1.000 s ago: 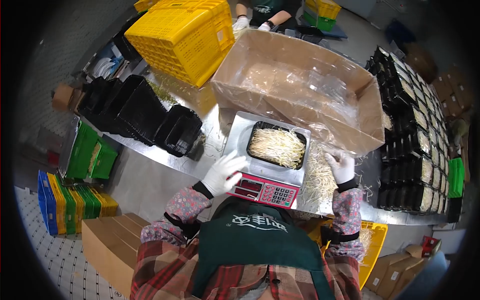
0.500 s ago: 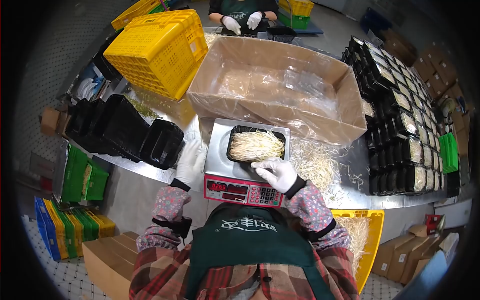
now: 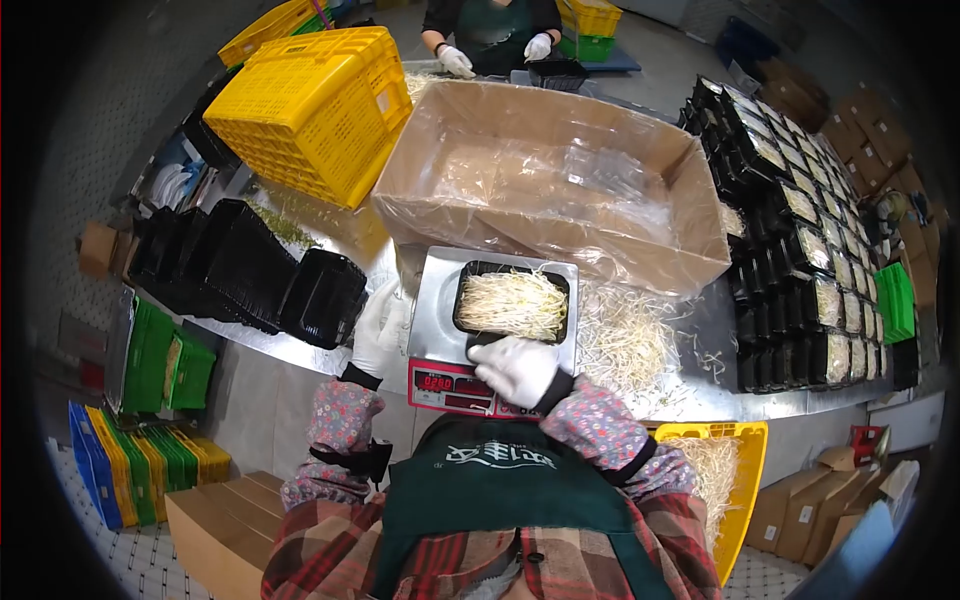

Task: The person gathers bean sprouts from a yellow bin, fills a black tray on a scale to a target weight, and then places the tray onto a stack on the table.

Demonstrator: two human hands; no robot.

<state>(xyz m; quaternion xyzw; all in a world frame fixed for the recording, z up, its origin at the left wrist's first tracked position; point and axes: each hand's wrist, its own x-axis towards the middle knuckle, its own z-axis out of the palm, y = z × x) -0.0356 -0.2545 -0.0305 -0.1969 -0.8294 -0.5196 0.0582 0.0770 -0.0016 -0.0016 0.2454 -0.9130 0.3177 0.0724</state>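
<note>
Weighing stage: black tray (image 3: 512, 302) heaped with pale bean sprouts sits on the scale (image 3: 490, 325) at the near edge of the steel table (image 3: 300, 345), red readout lit, digits too small to trust. Right hand (image 3: 515, 368), white glove, rests at the tray's near rim over the keypad, fingers curled loosely; can't tell if it pinches any sprouts or grips the rim. Left hand (image 3: 380, 325), gloved, open and flat against the scale's left side, just beside the stack of empty black trays (image 3: 250, 265). Tray looks full, sprouts mounded to the rim, a few strands hanging over. Judging by that, filling is about done; tray not yet moved off. Loose sprouts (image 3: 625, 335) lie on the table right of the scale. Filled trays (image 3: 800, 260) stacked far right. Lined cardboard box (image 3: 550, 180) behind the scale.
</note>
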